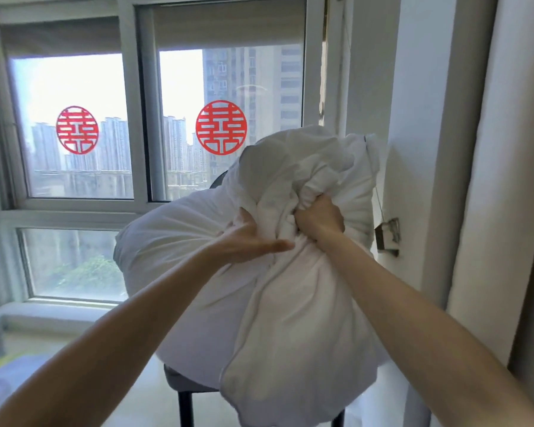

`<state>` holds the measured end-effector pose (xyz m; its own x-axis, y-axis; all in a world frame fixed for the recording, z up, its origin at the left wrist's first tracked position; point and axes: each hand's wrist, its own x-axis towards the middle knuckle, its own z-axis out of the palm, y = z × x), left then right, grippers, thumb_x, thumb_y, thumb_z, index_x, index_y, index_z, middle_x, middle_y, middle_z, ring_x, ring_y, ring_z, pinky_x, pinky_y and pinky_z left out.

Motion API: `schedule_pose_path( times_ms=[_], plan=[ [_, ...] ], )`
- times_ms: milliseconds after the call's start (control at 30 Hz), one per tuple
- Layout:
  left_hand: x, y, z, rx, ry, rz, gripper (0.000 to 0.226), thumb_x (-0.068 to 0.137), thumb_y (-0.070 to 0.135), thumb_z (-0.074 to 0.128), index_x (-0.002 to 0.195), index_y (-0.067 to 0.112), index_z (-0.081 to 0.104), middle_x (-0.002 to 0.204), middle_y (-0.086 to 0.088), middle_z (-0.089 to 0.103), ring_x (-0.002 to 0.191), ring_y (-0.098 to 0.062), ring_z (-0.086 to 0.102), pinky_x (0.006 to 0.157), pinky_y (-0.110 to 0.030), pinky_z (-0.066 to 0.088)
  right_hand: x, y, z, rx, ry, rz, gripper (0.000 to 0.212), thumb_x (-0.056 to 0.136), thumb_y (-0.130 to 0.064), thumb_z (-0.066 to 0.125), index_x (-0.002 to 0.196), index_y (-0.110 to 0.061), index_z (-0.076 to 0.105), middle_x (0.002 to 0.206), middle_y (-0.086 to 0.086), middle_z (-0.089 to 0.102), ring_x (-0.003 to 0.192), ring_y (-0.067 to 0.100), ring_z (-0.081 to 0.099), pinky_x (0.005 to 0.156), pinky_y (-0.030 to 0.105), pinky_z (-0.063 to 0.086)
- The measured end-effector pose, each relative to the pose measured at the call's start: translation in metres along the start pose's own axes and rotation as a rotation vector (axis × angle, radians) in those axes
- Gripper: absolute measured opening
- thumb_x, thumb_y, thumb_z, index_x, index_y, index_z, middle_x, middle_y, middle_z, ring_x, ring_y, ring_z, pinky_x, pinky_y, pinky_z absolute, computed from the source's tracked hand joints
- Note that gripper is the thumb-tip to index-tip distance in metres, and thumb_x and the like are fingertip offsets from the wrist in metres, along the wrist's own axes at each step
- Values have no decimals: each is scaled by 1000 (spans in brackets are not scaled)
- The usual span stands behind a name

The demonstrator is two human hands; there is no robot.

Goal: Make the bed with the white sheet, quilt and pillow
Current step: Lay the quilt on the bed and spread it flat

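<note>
The right hand (pixel 319 218) is clenched into a fist around a gathered wad of white bedding (pixel 284 272), while the left hand (pixel 247 241) presses against the same bundle with its fingers buried in the folds and its thumb lying straight along the cloth. The bundle, too crumpled to tell sheet from quilt or pillow, sits piled on a dark chair (pixel 182 383) in front of the window (pixel 142 118), just beside the white wall (pixel 413 149). Two round red paper cuts (pixel 221 127) are stuck on the panes behind it.
</note>
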<state>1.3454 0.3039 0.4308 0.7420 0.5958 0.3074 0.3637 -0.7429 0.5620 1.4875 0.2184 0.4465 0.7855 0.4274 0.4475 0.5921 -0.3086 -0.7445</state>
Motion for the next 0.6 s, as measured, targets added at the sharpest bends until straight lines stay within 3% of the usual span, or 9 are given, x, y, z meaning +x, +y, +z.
schedule_pose_path(
  times_ms=[100, 167, 233, 367, 433, 533, 600],
  plan=[
    [-1, 15, 27, 235, 86, -119, 141, 56, 82, 62, 145, -6, -2, 153, -18, 15, 141, -32, 18, 112, -43, 22, -3, -4, -2, 8, -122, -37, 45, 80, -38, 54, 117, -11, 58, 120, 14, 62, 112, 34, 56, 87, 32, 43],
    [4, 20, 38, 218, 124, -182, 146, 54, 85, 60, 146, -5, -10, 154, -17, 14, 141, -33, 16, 110, -44, 19, -4, -9, -7, 48, -205, -32, 49, 76, -46, 44, 107, -13, 61, 121, 14, 62, 111, 34, 56, 91, 35, 42],
    [12, 22, 43, 168, 167, -216, 147, 53, 84, 61, 145, -3, -15, 153, -16, 15, 140, -33, 16, 109, -44, 19, -4, -13, -8, 56, -239, -45, 39, 77, -48, 38, 96, -20, 57, 121, 13, 63, 110, 33, 57, 94, 38, 41],
    [18, 28, 50, 58, 253, -144, 138, 61, 78, 62, 144, -9, -4, 145, -20, 29, 136, -34, 28, 105, -41, 28, -1, -10, -4, 33, -260, -56, 49, 77, -56, 29, 89, -22, 61, 109, 10, 67, 103, 30, 58, 89, 37, 40],
    [20, 30, 51, 74, 253, -128, 138, 59, 78, 64, 144, -9, -3, 144, -18, 30, 134, -33, 29, 102, -40, 29, 1, -11, -4, 58, -324, -71, 47, 87, -56, 30, 86, -22, 61, 99, 4, 66, 98, 24, 57, 89, 37, 40],
    [29, 31, 57, 138, 280, -147, 140, 57, 76, 66, 145, -6, -6, 145, -15, 29, 132, -32, 30, 99, -40, 29, 5, -15, -6, 92, -423, -77, 51, 87, -62, 34, 102, -24, 65, 107, 1, 63, 104, 20, 55, 102, 40, 39],
    [40, 30, 61, 138, 334, -176, 128, 63, 67, 68, 147, -1, -2, 143, -13, 35, 132, -31, 34, 99, -43, 30, 6, -14, -4, 58, -432, -82, 48, 83, -65, 37, 89, -26, 64, 92, -2, 59, 95, 17, 53, 107, 44, 37]
  ],
)
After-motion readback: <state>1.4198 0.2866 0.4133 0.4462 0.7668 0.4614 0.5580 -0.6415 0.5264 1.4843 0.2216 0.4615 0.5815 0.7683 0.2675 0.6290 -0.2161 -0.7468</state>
